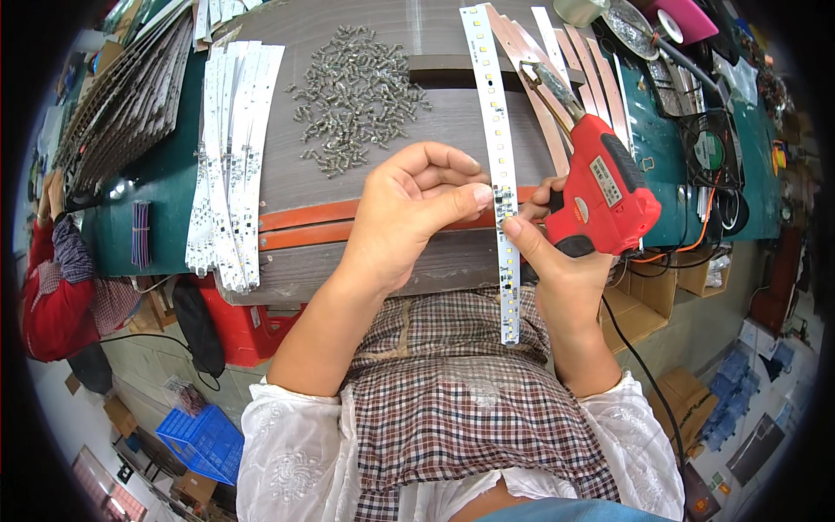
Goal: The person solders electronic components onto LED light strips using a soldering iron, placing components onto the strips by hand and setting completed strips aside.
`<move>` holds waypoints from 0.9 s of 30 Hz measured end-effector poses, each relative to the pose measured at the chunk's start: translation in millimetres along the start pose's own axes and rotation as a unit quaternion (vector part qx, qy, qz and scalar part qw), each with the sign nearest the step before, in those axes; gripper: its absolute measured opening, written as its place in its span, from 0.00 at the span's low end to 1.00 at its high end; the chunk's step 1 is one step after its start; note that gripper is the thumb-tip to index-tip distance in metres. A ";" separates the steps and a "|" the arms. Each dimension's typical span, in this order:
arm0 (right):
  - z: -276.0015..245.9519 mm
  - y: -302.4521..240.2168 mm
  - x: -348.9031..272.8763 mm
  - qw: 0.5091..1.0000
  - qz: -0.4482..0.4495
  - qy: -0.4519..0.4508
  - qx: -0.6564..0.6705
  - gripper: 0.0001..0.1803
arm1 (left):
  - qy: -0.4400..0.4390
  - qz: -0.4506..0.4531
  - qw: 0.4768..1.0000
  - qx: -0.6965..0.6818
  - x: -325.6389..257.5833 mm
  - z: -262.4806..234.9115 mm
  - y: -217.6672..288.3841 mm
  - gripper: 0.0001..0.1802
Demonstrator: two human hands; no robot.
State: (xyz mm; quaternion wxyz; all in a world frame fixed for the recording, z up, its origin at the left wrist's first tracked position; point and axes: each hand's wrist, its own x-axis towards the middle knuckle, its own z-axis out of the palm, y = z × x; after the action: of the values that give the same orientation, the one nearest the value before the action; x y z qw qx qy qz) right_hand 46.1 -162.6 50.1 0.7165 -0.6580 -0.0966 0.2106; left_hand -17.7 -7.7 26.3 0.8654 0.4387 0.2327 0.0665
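My right hand point(557, 252) is closed around a red and black soldering gun point(604, 187), its metal tip pointing away up the table. The same hand's thumb presses on a long white LED circuit strip point(488, 96), which stands nearly lengthwise in front of me. Small yellowish LEDs and dark components dot the strip. To the left of it, my left hand point(409, 204) has its fingers curled and the thumb tip close to the strip's edge. Whatever sits between those fingertips is too small or hidden to make out.
Loose small metal parts point(352, 100) are heaped on the grey board. White LED strips point(233, 165) lie stacked at left, copper-coloured strips point(600, 78) at far right. Two orange bars point(304, 226) cross the board. A small fan point(709, 150) and cables stand right. Another person point(61, 287) sits left.
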 end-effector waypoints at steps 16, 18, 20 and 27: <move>-3.2 2.3 -1.1 0.999 0.003 -0.033 0.021 0.25 | -0.036 -0.032 0.999 0.012 2.3 -7.8 8.9 0.15; -2.6 1.9 -1.0 0.999 0.002 -0.032 0.016 0.25 | -0.036 -0.034 0.999 0.013 2.7 -7.3 10.3 0.15; -2.5 2.5 -1.0 0.999 0.002 -0.032 0.013 0.25 | -0.035 -0.037 0.999 0.014 2.6 -6.4 10.8 0.15; 2.7 4.6 -3.7 0.998 -0.010 -0.023 -0.065 0.26 | -0.024 -0.014 0.999 0.040 3.4 0.0 6.9 0.13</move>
State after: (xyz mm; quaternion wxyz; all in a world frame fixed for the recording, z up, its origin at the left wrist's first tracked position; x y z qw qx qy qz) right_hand 40.9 -161.5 46.4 0.6718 -0.6972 -0.1333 0.2117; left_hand -14.0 -2.5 30.6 0.8534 0.4710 0.2207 0.0345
